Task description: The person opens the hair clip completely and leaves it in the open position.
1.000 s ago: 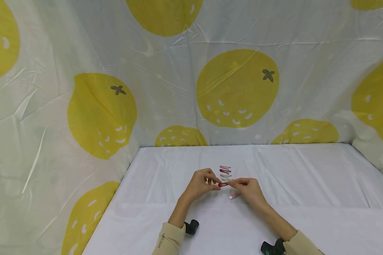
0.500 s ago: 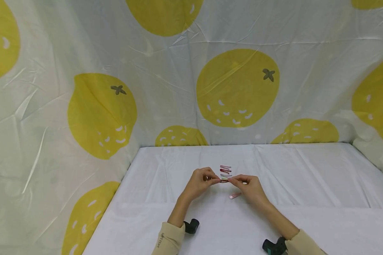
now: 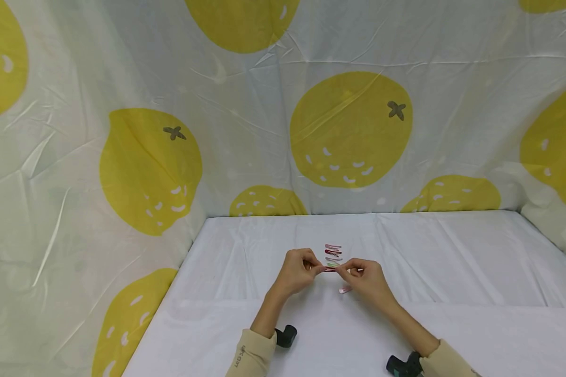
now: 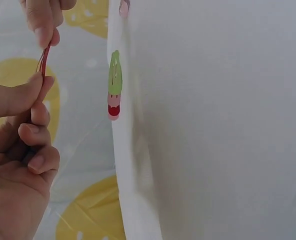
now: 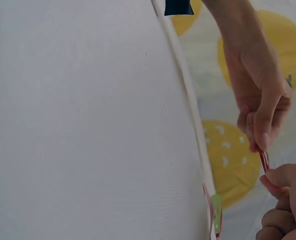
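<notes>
My left hand pinches one end of a red snap hair clip between thumb and index finger. At the clip's other end, the thumb and index finger of my right hand pinch it too. The clip is held up above the table, seen nearly edge-on in both wrist views. Just beyond it a green hair clip lies at the near end of a short column of clips, partly covered by fingers in the head view. A pink clip lies below my right hand, partly hidden by it.
Farther up the column lie a dark red clip and a pink clip. A white cloth covers the table. Behind it hangs a curtain printed with yellow lemons. Black wrist cameras sit at both sleeves.
My left fingers, spread beside the clip earlier, have closed on its end. Both hands brought the red clip slightly away from me and turned it more edge-on. The clips on the table stay put.
</notes>
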Demonstrator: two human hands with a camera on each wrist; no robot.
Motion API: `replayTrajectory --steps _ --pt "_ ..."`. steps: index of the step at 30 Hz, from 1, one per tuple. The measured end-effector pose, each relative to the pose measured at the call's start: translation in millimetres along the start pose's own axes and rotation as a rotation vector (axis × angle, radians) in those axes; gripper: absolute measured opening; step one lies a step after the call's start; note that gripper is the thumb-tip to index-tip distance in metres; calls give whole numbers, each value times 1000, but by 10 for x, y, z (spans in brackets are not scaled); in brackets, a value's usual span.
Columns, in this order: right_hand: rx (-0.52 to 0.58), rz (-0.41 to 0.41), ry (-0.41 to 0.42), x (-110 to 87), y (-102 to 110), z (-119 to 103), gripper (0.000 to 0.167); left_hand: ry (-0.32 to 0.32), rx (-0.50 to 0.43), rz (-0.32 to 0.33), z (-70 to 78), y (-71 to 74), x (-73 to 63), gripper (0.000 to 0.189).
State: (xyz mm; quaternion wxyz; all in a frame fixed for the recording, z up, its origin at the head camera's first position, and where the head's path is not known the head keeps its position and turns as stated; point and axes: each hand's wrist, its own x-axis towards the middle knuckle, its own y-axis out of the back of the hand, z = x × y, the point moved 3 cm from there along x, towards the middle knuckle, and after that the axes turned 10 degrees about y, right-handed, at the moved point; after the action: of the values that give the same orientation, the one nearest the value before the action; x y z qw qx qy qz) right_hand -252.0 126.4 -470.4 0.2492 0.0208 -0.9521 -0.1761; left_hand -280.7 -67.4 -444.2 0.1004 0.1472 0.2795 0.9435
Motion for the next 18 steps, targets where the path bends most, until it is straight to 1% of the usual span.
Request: replayTrajectory --steps 4,7,9,12,15,18 --pt "-59 9 18 -10 -16 -4 11 -27 49 -6 11 -25 3 13" --pt "-64 -6 -8 -2 -12 19 9 -32 70 -22 11 -20 10 12" --pt "-40 -21 -62 6 1 40 10 -19 58 -33 6 -5 15 9" --pt "-6 -44 -189 12 19 90 17 -13 28 -52 -2 21 15 3" --pt "49 -67 -301 6 28 132 22 -14 -2 -68 -9 31 12 10" --pt "80 -93 -339 6 27 151 26 -29 -19 -64 -20 35 9 16"
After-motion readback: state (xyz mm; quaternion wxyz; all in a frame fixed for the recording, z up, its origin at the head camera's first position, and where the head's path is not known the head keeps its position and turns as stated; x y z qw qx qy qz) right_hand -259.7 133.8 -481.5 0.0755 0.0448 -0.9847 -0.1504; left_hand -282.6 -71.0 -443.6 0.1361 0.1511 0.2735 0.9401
